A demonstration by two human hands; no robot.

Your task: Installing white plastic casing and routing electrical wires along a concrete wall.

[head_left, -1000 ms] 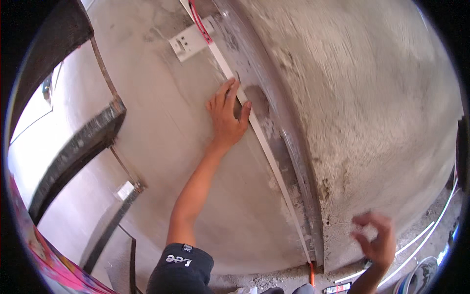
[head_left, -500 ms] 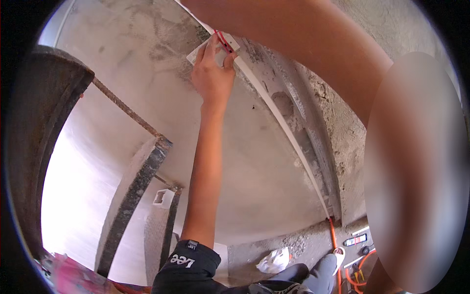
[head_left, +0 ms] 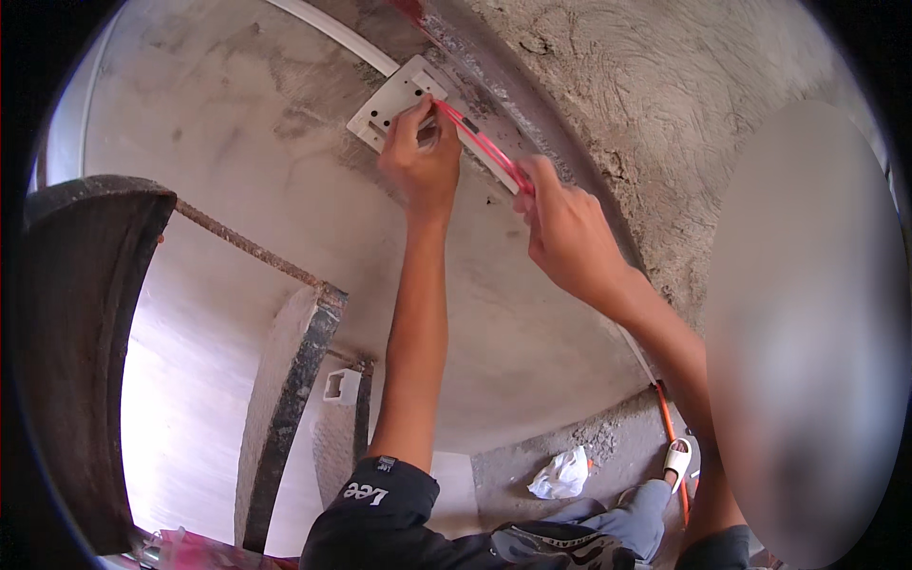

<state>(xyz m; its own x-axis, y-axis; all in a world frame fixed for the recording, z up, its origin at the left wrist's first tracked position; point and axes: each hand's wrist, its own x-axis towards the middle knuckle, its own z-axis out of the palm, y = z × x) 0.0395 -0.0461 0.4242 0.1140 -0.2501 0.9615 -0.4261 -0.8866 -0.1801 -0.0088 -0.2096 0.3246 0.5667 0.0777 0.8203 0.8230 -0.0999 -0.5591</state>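
Note:
A white rectangular electrical box (head_left: pixel 388 98) with several dark holes is on the grey wall, in line with white cable trunking (head_left: pixel 332 34). At its lower right edge my left hand (head_left: pixel 425 169) is closed, thumb and fingertips pinching red wires (head_left: pixel 496 152) where they meet the box. The wires run slanting down to the right, with a short dark band on them. My right hand (head_left: pixel 575 233) is closed round their other end, slightly blurred by motion. Behind the wires and my right hand, the trunking continues down the wall, partly hidden.
A dark metal beam (head_left: pixel 85 351) and a concrete step with a dark edge (head_left: pixel 290 408) stand at left. A small white box (head_left: pixel 342 386) sits lower down. Below are a white plastic bag (head_left: pixel 560 473), an orange conduit (head_left: pixel 667 416) and my sandalled foot (head_left: pixel 677 461).
My right arm has come down from across the top, and its hand now draws the red wires out to the right. My left hand stays at the box. The view has shifted.

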